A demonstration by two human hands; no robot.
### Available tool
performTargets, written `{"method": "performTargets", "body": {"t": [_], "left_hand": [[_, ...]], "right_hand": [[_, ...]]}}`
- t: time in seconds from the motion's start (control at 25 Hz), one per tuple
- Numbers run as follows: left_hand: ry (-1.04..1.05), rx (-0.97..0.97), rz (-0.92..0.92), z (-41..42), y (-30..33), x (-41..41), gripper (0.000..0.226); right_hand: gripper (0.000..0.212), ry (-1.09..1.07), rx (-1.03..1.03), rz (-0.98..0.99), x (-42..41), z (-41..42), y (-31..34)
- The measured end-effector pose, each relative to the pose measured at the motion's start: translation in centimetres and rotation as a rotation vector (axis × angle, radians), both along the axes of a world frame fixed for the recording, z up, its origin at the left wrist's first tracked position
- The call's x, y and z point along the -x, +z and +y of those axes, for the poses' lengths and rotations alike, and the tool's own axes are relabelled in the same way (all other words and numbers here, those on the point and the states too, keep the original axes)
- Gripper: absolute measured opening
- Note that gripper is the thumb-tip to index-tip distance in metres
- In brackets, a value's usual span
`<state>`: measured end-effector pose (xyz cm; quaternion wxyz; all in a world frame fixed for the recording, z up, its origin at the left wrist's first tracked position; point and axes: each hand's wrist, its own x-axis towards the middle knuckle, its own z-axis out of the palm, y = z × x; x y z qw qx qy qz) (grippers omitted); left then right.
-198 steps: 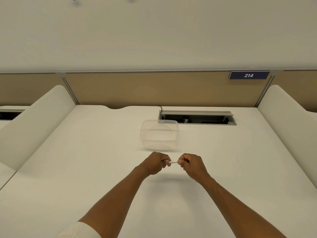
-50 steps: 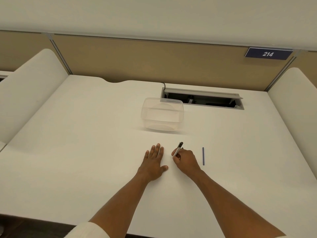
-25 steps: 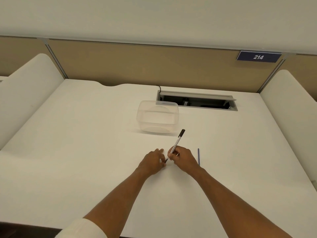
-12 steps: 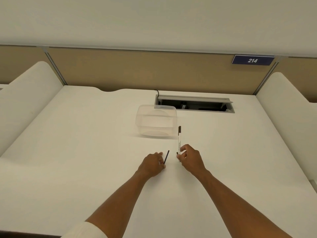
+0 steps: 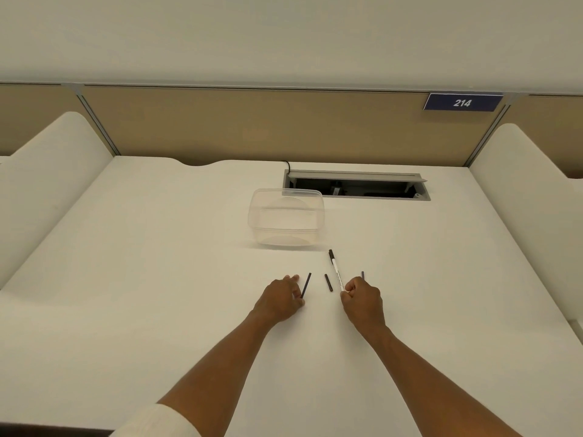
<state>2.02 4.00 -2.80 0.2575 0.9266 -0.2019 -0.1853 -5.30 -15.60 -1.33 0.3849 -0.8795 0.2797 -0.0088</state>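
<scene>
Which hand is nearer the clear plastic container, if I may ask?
Left. The left hand lies directly before the container; the right hand lies before it, further right.

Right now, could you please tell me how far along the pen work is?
Done: a short dark piece and a thin blue rod lie loose on the white desk. In hand: the left hand pinches a thin dark rod; the right hand grips the white pen barrel. Left: probably filling the clear plastic tub, which holds nothing.
</scene>
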Motion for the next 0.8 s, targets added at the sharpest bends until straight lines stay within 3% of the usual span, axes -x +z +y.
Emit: {"method": "performTargets", "body": {"t": [0.4, 0.8], "left_hand": [[-0.020, -0.029, 0.002, 0.0, 0.1, 0.0, 0.008], [-0.012, -0.039, 0.014, 0.0, 0.1, 0.1, 0.003]], "right_hand": [[0.008, 0.035, 0.123, 0.140, -0.2, 0.7, -1.0], [0.011, 0.066, 0.136, 0.147, -0.4, 0.5, -1.4]]}}
